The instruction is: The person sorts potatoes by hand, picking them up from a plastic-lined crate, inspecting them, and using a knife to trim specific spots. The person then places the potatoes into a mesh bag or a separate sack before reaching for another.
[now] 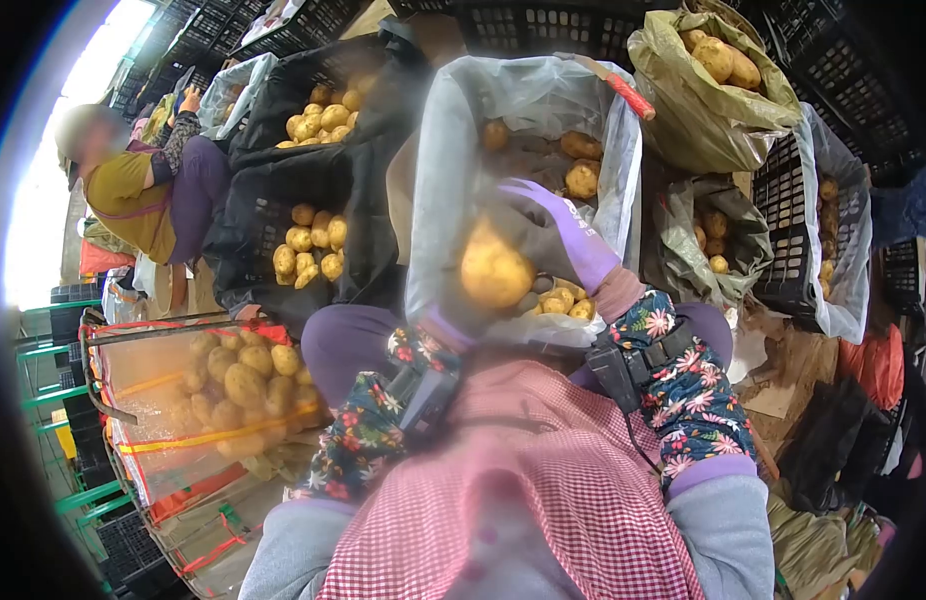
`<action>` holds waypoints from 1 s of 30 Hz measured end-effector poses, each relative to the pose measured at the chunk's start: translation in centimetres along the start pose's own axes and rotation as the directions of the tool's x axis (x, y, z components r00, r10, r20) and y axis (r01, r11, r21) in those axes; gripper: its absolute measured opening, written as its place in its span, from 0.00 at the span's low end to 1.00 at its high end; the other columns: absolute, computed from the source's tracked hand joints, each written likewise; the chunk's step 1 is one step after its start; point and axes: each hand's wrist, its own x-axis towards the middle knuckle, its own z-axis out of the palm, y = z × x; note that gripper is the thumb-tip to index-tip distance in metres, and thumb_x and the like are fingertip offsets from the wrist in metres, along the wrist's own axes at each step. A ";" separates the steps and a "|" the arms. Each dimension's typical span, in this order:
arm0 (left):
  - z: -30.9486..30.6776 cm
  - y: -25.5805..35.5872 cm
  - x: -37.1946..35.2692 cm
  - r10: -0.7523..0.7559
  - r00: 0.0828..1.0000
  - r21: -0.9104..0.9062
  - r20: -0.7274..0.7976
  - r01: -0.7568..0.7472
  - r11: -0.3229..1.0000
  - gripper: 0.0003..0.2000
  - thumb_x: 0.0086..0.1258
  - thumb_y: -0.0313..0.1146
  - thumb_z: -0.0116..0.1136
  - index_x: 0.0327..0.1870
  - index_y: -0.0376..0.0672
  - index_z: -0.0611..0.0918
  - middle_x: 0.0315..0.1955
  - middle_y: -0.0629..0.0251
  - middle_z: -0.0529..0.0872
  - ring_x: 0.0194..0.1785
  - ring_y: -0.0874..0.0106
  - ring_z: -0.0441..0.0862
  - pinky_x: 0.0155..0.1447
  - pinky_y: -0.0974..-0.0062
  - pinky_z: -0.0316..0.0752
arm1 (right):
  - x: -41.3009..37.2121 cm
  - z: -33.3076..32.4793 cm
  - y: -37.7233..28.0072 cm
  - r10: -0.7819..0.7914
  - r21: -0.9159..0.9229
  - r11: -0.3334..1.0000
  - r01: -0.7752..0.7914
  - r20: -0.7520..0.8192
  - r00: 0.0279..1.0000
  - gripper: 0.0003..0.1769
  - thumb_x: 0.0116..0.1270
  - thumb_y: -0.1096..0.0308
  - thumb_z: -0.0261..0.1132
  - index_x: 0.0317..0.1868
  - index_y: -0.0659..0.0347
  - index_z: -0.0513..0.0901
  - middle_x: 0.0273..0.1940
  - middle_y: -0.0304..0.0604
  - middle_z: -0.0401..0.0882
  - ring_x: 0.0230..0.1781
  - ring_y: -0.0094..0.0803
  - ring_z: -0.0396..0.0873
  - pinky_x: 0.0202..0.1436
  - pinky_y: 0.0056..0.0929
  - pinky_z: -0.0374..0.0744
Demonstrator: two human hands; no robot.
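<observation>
A large yellow potato, partly blurred, is raised close to my view over a crate lined with clear plastic. My left hand, in a purple glove, is at the potato's lower left and closed on it, its fingers blurred and mostly hidden. Beyond the potato, my right hand reaches into the crate in a purple glove with a grey palm, fingers stretched out and palm facing the potato. More potatoes rest inside at the far right, and several smaller ones lie near the front.
A red-handled knife lies across the crate's far right rim. Black-lined crates of potatoes stand left, near a mesh bag of potatoes. Potato sacks and another lined crate stand right. A person sits far left.
</observation>
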 end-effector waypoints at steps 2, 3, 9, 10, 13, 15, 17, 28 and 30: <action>0.3 -0.5 0.0 0.073 0.995 0.058 -0.061 -0.069 0.996 0.42 0.60 0.51 0.69 0.72 0.47 0.62 0.65 0.63 0.74 0.68 0.66 0.71 0.78 0.63 0.58 | 0.3 -0.7 0.1 0.115 0.137 0.983 -0.119 0.037 0.993 0.23 0.71 0.57 0.65 0.62 0.57 0.78 0.54 0.42 0.80 0.53 0.35 0.80 0.61 0.32 0.77; 0.5 -1.0 0.0 0.231 0.969 0.250 -0.090 -0.202 0.947 0.40 0.61 0.53 0.67 0.72 0.48 0.62 0.64 0.62 0.74 0.67 0.65 0.72 0.76 0.61 0.62 | -0.1 -1.6 -1.6 0.212 0.297 0.926 -0.232 0.100 0.972 0.23 0.71 0.56 0.65 0.62 0.57 0.78 0.55 0.43 0.79 0.54 0.35 0.80 0.60 0.32 0.77; -0.5 -0.2 0.5 -0.124 0.989 -0.497 0.081 0.148 0.855 0.34 0.70 0.60 0.52 0.70 0.48 0.66 0.63 0.57 0.75 0.62 0.57 0.76 0.57 0.56 0.80 | -1.0 -0.3 -1.0 -0.113 -0.201 0.972 0.119 0.040 0.993 0.26 0.67 0.59 0.67 0.64 0.57 0.76 0.56 0.46 0.78 0.56 0.40 0.78 0.59 0.33 0.77; -0.3 0.1 0.2 -0.139 0.986 -0.556 0.090 0.166 0.814 0.34 0.70 0.60 0.51 0.71 0.49 0.66 0.63 0.56 0.75 0.62 0.56 0.76 0.56 0.55 0.80 | -1.1 0.0 -1.1 -0.128 -0.249 0.959 0.134 0.040 0.991 0.27 0.66 0.61 0.68 0.64 0.57 0.76 0.55 0.45 0.78 0.56 0.39 0.78 0.58 0.32 0.77; 0.3 0.5 0.0 -0.161 0.984 -0.606 0.078 0.175 0.776 0.35 0.71 0.62 0.48 0.72 0.50 0.66 0.64 0.54 0.74 0.61 0.53 0.77 0.50 0.55 0.80 | -1.2 0.2 -0.8 -0.005 -0.032 0.999 0.004 -0.010 1.000 0.21 0.69 0.61 0.66 0.59 0.59 0.79 0.49 0.40 0.82 0.49 0.33 0.79 0.52 0.29 0.78; 0.6 0.6 0.2 -0.170 0.983 -0.595 0.063 0.174 0.785 0.35 0.71 0.64 0.47 0.72 0.51 0.66 0.65 0.52 0.73 0.60 0.51 0.77 0.47 0.55 0.80 | -0.1 0.4 1.6 -0.173 -0.080 0.983 0.165 -0.111 0.979 0.17 0.72 0.60 0.63 0.56 0.60 0.82 0.45 0.37 0.83 0.44 0.26 0.79 0.47 0.27 0.78; 0.7 0.9 0.2 -0.173 0.984 -0.574 0.039 0.163 0.802 0.36 0.71 0.65 0.45 0.73 0.51 0.66 0.66 0.50 0.73 0.60 0.49 0.78 0.44 0.54 0.81 | 0.2 -0.5 0.8 0.055 0.216 0.976 -0.026 -0.131 0.990 0.16 0.75 0.58 0.61 0.53 0.61 0.84 0.42 0.34 0.84 0.41 0.22 0.78 0.44 0.24 0.78; -2.1 -1.7 1.4 0.089 0.925 -0.868 0.369 0.309 0.389 0.30 0.73 0.39 0.55 0.75 0.46 0.62 0.65 0.51 0.74 0.66 0.58 0.75 0.57 0.63 0.79 | -0.5 -0.1 0.4 0.079 0.101 0.992 -0.073 -0.052 0.996 0.24 0.74 0.52 0.61 0.59 0.61 0.81 0.46 0.42 0.84 0.47 0.28 0.80 0.53 0.28 0.79; -1.1 -0.4 0.9 -0.034 0.962 -0.864 0.270 0.258 0.433 0.28 0.74 0.41 0.55 0.73 0.44 0.65 0.62 0.53 0.77 0.63 0.59 0.77 0.59 0.61 0.80 | -0.1 -0.7 0.6 0.143 0.009 0.990 -0.144 -0.201 0.969 0.22 0.74 0.53 0.60 0.58 0.60 0.81 0.46 0.45 0.85 0.48 0.31 0.81 0.55 0.30 0.79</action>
